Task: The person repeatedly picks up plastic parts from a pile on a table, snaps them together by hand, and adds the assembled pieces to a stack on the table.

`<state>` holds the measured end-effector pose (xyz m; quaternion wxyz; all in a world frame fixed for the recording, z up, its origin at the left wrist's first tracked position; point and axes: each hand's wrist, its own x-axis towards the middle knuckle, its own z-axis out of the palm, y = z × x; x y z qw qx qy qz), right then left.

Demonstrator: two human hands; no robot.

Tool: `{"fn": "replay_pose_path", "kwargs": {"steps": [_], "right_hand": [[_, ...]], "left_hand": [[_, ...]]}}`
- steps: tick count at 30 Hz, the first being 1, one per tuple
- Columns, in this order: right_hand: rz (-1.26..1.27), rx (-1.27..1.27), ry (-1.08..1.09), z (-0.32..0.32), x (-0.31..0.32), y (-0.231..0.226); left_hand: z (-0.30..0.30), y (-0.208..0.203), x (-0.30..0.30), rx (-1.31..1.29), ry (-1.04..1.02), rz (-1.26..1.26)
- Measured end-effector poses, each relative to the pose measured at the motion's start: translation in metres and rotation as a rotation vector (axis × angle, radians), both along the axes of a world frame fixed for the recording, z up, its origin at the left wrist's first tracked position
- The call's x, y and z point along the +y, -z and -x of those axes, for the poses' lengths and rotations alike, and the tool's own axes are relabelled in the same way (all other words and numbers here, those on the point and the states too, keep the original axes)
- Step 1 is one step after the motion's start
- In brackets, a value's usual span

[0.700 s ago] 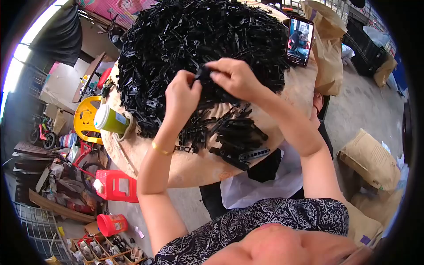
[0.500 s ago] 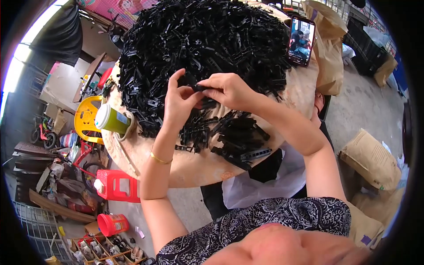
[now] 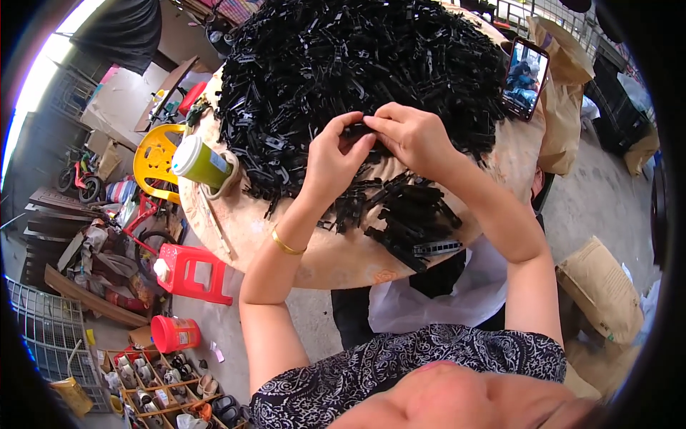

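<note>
My left hand and my right hand meet at the near side of a large heap of black plastic parts. Between their pinched fingertips is a small black plastic part, mostly covered by the fingers, so its exact shape stays hidden. Just below my right hand lies a smaller bunch of long black plastic strips, with a lighter ridged strip at its near edge. All of this rests on a round table with a pale patterned cloth.
A green cup with a white lid stands at the table's left, beside thin sticks. A lit phone leans upright at the right edge. A yellow chair, red stool and red bucket stand left; paper sacks lie right.
The whole view has shifted, with the table now further right and higher. My left index finger, raised before, has come down to the part, and the fingertips of both hands are closer together.
</note>
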<state>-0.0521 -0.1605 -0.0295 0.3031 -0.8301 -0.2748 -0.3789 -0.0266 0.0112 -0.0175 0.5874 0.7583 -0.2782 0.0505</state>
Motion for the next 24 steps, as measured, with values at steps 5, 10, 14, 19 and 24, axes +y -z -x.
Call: {"fn": "replay_pose_path", "kwargs": {"steps": [5,10,14,19,24], "right_hand": [[0.08,-0.043,0.003,0.003,0.0,-0.002],[-0.114,0.195,-0.191,-0.008,-0.013,-0.004],[-0.218,0.42,-0.312,-0.006,-0.015,-0.006],[-0.088,0.218,-0.282,-0.003,-0.018,-0.01],[-0.053,0.141,-0.244,0.003,-0.012,-0.015]], "left_hand": [[-0.005,-0.001,0.006,-0.084,-0.043,-0.12],[-0.004,-0.006,0.009,0.002,0.098,0.148],[0.004,-0.013,0.014,-0.19,-0.002,-0.208],[0.009,-0.019,0.014,-0.258,-0.015,-0.329],[0.012,-0.021,0.014,-0.112,0.046,-0.199]]}}
